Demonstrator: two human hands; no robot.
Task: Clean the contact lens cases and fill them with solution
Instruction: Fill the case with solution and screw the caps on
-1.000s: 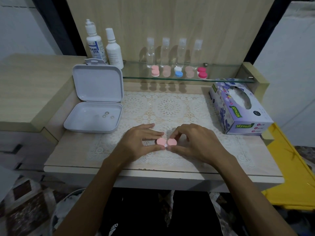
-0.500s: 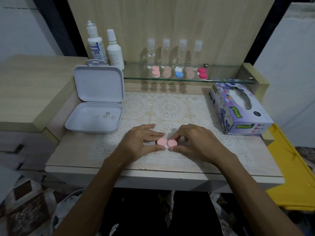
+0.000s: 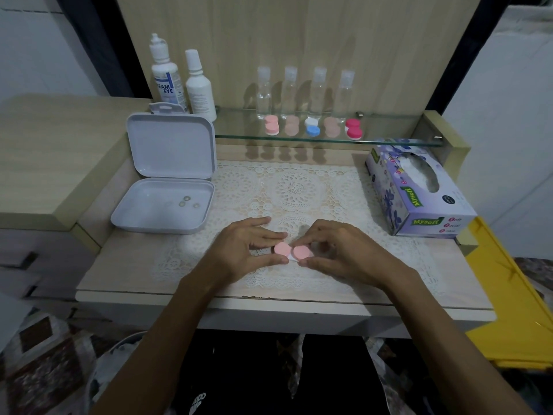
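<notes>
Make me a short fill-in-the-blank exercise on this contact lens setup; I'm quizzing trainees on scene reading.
1. Both hands pinch a lens case whose two caps are ____ in colour.
2. On the glass shelf, the number of lens cases standing in a row is ____.
3. The lid of the white plastic box beside the left hand is ____.
4. The tissue box lies on the same side as the ____ hand.

Missing words: pink; five; open; right

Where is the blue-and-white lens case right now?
In the head view, the blue-and-white lens case sits mid-row on the glass shelf, third of five cases from the left.
</notes>
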